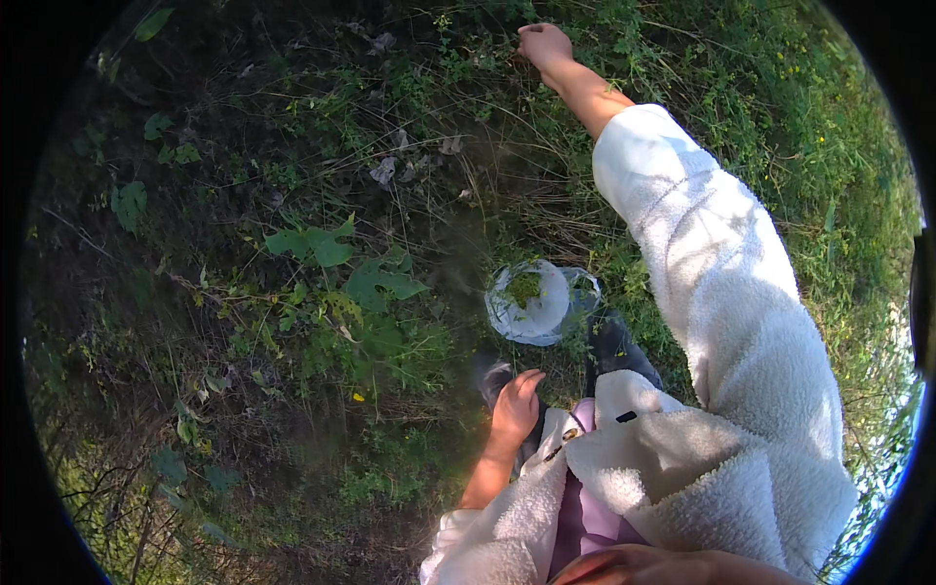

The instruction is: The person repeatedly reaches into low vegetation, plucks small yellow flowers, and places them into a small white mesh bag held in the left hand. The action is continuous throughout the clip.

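Note:
My right hand (546,49) is stretched far out to the top of the head view, among green weeds. Its fingers are curled closed; what they grip, if anything, is too small to make out. My left hand (517,406) is held low near my legs, fingers mostly straight and nothing seen in them. Between the hands stands a white round container (555,304) with clear crumpled plastic around its rim. Small green plant pieces (524,288) lie inside it. The container is beside my dark-clad leg (612,341), touched by neither hand.
Tangled weeds and dry stalks cover the ground all around. A broad-leaved plant (312,244) grows left of the container. Grey withered leaves (383,172) lie farther off. My loose white fleece jacket (721,263) hangs wide at the right.

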`<state>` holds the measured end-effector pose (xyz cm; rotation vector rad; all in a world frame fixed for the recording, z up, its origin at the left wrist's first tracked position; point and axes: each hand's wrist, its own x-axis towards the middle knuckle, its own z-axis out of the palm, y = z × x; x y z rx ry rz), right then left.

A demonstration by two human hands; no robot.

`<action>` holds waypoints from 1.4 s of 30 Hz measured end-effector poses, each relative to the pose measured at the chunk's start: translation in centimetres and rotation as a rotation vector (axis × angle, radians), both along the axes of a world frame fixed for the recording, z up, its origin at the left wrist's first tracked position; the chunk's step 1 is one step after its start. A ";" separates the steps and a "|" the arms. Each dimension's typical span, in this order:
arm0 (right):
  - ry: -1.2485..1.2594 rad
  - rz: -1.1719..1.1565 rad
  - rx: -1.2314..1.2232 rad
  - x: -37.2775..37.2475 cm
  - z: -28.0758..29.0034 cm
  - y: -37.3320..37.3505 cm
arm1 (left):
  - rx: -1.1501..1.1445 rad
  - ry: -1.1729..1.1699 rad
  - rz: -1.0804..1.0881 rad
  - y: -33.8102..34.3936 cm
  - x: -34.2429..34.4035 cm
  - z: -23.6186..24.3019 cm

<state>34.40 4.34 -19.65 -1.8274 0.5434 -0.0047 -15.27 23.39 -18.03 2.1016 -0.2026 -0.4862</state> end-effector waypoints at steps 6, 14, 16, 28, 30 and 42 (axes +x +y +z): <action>0.034 0.076 0.217 6.1 -0.9 -2.7 | -0.026 0.016 0.015 0.1 0.3 -2.0; -0.010 0.193 0.423 7.2 -3.7 -4.7 | -0.024 0.052 0.080 -0.5 -0.1 -1.9; -0.172 -0.041 0.621 6.3 -2.7 -5.2 | -0.066 0.079 0.080 -0.7 0.8 -1.6; 0.266 -0.177 0.899 -13.7 3.3 -14.0 | -0.242 0.195 0.152 -6.5 19.4 3.5; 0.322 -0.075 0.889 -15.0 3.5 -14.1 | -0.375 0.346 0.220 -8.9 25.3 3.3; 0.506 0.245 0.730 -19.2 8.0 -10.2 | -0.840 1.031 0.490 -18.7 36.3 1.2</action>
